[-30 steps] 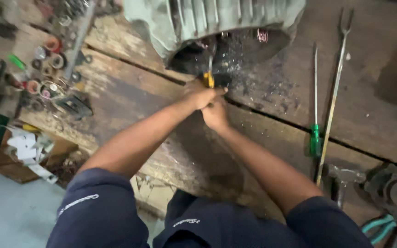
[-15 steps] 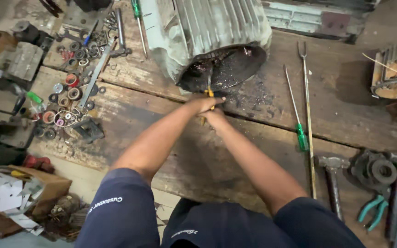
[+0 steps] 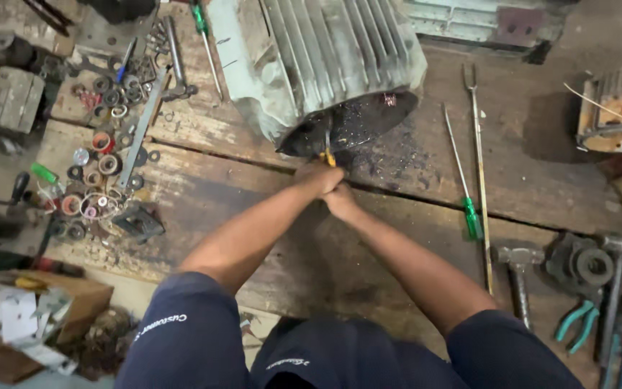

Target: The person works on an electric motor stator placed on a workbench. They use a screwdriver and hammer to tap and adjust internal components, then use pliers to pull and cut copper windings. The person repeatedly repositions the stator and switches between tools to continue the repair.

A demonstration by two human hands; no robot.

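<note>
Clearly, both hands are clenching together around one small yellow-handled tool (image 3: pixel 327 155), the left hand (image 3: pixel 317 178) wrapping over it from the nine o'clock side and the right hand (image 3: pixel 341 202) pressing in just beneath at about five o'clock, so that the two fists are touching. Only a short stretch of yellow grip and a thin dark shank are showing above the knuckles; what kind of tip it has cannot be told. The tool's long axis is running nearly straight toward twelve o'clock, leaning a touch to eleven, with its working end pointing into the dark open mouth of the finned grey motor housing (image 3: pixel 325 65). That housing is lying on its side on the wooden workbench (image 3: pixel 268 238), its own long axis slanting from about eleven o'clock down to five, the open end facing the person. Judging by the glittering debris scattered on the boards just outside the mouth and the dark, seemingly emptied opening, a good part of the digging-out looks done; how much is remaining inside is hidden. A green-handled screwdriver (image 3: pixel 462 173) is lying unused at three o'clock of the hands, well apart.
</note>
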